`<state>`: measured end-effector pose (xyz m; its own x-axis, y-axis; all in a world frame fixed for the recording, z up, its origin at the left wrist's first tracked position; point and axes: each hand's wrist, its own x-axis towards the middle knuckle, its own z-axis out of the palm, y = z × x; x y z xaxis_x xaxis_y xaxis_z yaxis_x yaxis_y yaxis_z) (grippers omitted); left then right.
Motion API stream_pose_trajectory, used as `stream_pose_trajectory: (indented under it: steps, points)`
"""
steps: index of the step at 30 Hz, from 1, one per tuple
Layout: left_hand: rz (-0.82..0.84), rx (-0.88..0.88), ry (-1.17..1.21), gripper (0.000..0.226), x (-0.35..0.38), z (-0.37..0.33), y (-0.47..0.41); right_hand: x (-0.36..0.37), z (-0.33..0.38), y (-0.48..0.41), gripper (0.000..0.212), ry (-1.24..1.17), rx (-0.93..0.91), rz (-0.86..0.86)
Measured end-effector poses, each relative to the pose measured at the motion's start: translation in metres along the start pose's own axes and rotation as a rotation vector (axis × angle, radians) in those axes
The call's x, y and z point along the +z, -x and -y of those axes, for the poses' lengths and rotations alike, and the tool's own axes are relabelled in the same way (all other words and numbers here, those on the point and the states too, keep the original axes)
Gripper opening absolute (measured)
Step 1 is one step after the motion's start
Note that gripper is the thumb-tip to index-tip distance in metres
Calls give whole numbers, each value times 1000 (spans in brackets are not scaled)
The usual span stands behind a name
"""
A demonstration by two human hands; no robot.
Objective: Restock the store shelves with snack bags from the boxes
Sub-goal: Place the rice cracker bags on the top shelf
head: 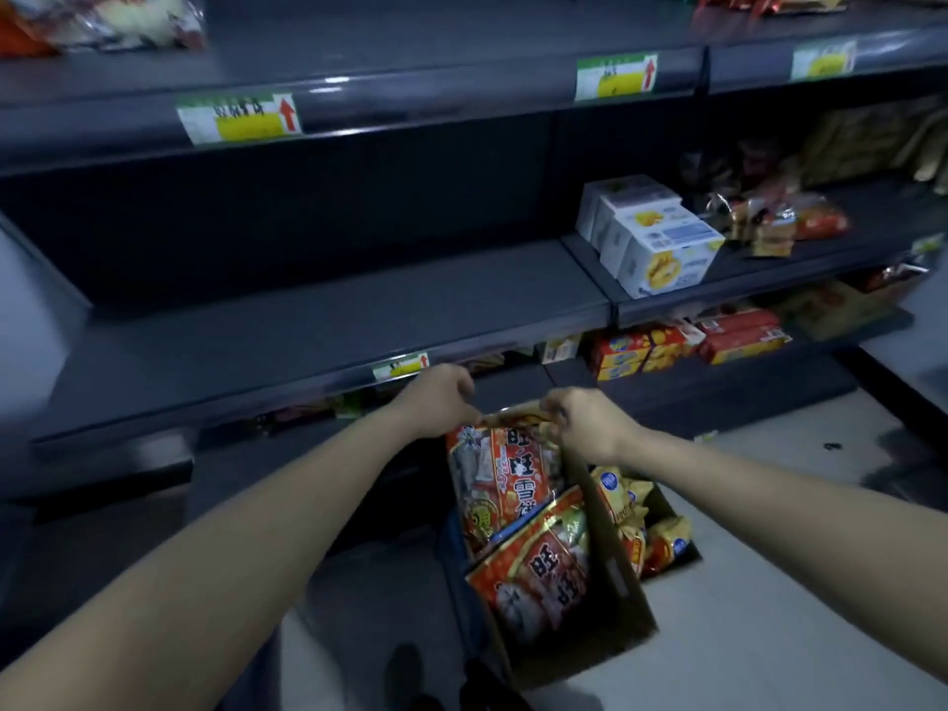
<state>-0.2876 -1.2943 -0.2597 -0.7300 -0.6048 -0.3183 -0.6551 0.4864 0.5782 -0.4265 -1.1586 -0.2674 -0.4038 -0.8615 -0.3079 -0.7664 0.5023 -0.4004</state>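
A large red snack bag (500, 479) with white characters hangs upright over an open cardboard box (605, 572) on the floor. My left hand (441, 397) pinches the bag's top left corner and my right hand (585, 420) pinches its top right corner. A second red bag (538, 572) of the same kind lies tilted inside the box below it. Behind a cardboard divider, several yellow snack bags (646, 531) fill the box's right part. The dark middle shelf (328, 320) right in front of me holds nothing on its left span.
White cartons (651, 238) and small wrapped snacks (769, 223) sit on the middle shelf at right. Red and yellow biscuit boxes (682, 346) line the lowest shelf. Price tags (238, 118) hang on the shelf edges. A snack bag (97, 20) lies on the top shelf at left.
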Motion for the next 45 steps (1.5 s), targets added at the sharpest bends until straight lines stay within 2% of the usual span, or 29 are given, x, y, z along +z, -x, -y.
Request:
stream_pose_trajectory:
  steps: [3,9,12,15,21,23,26,29,31,36,37,38,40,45]
  points:
    - [100,-81,-2,16,45,24,-5,37,-30,-3,35,13,65,146]
    - [237,-212,45,16,118,51,-2,93,-65,-4,34,74,158,328]
    - [299,-249,8,5,140,58,1,111,-72,-5,36,63,172,378]
    - [326,-288,-43,28,158,69,1,123,-81,-8,40,35,202,389]
    - [440,-383,-200,37,192,90,-2,141,-99,-12,46,-40,267,394]
    - [437,-367,-250,32,201,90,-3,145,-105,-13,50,-57,279,395]
    - [349,-413,-268,16,210,86,-5,148,-113,-13,53,-86,285,388]
    - [250,-487,-191,43,219,86,-9,148,-120,-12,52,-90,310,376]
    - [287,-515,-136,57,223,87,-9,151,-126,-14,45,-89,334,358]
    - [290,-471,-207,12,225,86,-11,161,-135,-21,47,-132,383,351]
    - [301,-455,-217,9,222,83,-12,162,-136,-22,49,-143,392,350]
    - [313,-423,-224,17,220,81,-12,164,-137,-22,50,-150,400,353]
    - [308,-361,-156,24,217,71,-12,168,-139,-22,49,-163,422,355]
    - [274,-310,314,33,214,62,-6,161,-145,-20,47,-184,459,332]
